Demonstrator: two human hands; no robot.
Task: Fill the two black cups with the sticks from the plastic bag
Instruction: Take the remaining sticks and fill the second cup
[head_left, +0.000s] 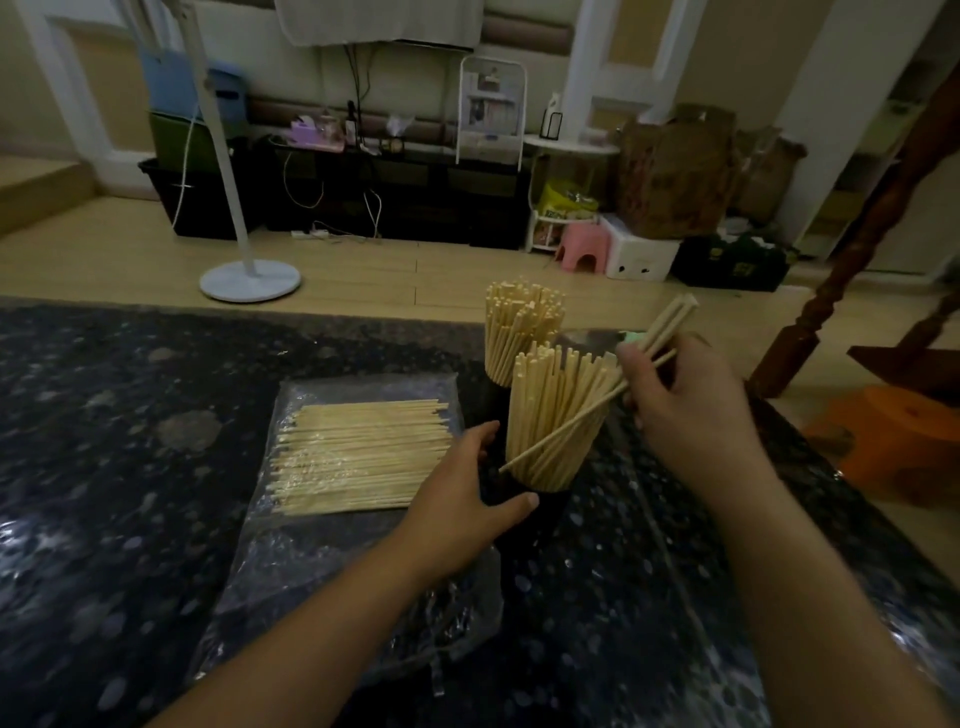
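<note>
The near black cup (519, 506), packed with upright sticks, stands on the dark surface (130, 415) just in front of the far black cup (496, 374), two cups in all, with the plastic bag (363, 452) and its remaining flat layer of sticks just beside them. The left hand (467, 499) curls its grip round the near cup's wall, while the right hand (691, 410) pinches a few sticks (670, 322), tips angled down at that cup. Judged step: insertion; next, slide the tips into a gap.
</note>
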